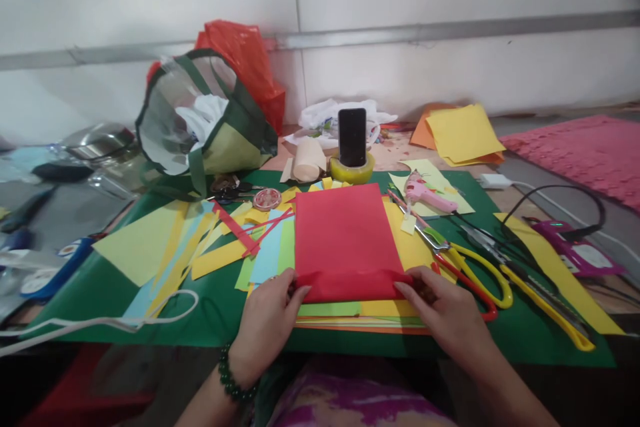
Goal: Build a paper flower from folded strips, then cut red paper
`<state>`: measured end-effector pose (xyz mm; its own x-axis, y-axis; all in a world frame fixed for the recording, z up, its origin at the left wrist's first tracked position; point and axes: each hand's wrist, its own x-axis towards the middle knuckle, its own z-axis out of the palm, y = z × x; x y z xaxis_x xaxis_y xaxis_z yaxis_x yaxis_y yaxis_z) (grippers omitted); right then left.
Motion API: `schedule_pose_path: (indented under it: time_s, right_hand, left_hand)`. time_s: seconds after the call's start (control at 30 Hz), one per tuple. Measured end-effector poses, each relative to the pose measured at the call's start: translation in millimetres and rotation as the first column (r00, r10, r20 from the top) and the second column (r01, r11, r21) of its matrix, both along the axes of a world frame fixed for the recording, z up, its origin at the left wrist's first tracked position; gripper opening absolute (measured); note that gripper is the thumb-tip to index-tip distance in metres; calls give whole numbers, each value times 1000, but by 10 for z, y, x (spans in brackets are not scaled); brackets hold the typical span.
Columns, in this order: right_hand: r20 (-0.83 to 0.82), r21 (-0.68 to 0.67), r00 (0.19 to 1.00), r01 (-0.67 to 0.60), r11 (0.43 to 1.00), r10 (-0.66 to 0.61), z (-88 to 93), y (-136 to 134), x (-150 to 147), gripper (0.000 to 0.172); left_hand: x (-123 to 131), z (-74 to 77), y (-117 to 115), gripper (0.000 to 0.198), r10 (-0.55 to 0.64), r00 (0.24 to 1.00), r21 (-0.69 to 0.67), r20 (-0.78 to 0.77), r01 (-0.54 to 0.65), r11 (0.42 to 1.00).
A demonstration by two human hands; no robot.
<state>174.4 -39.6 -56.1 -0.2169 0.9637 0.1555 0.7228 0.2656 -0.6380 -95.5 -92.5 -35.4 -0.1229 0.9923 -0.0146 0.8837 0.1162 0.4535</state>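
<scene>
A sheet of red paper (347, 233) lies in front of me, its near edge folded up into a band. My left hand (273, 303) pinches the left end of that fold, thumb on top. At the right end, my right hand (440, 297) grips the fold the same way. Fingers of both hands are partly hidden under the paper. Beneath the red sheet is a stack of coloured paper (330, 309) in green, yellow and orange. Close to my right hand lie scissors (480, 270) with yellow and red handles. Red paper strips (240, 230) lie off to the left.
A green mat (215, 320) covers the table. Right of me are a pink glue gun (430, 193), a yellow cutter (545, 307) and a purple device (575, 247). A phone (352, 137) stands in a tape roll (353, 170). A bag (210, 120) sits back left; a white cable (135, 323) runs left.
</scene>
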Motion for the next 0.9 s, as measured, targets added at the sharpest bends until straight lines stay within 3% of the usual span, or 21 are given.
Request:
schedule_pose_path:
  time_s: [0.17,0.33,0.6,0.73,0.9]
  right_hand:
    - [25,34,999,27,999,-28,-58,-2,-6,39]
    - [-89,15,992,85,996,-84,-171,11,-5,40]
    - [-41,-52,995,93,994,-95,-154,45,-11,52]
    - [8,-23,996,91,996,-91,-150,59,-22,58]
    - [54,-12,994,95,995,-94,-158,55,-23,60]
  left_hand:
    - [34,60,71,19,71,997,-88,44,-67,994]
    - [13,40,81,17,82,994,-46,73,-79,996]
    - [44,0,51,22,84,992,-44,-91,-88,995]
    - [60,-46,17,6,124,990,-13,-61,-125,992]
    - [68,-87,0,22,179,984,32,-7,-179,983]
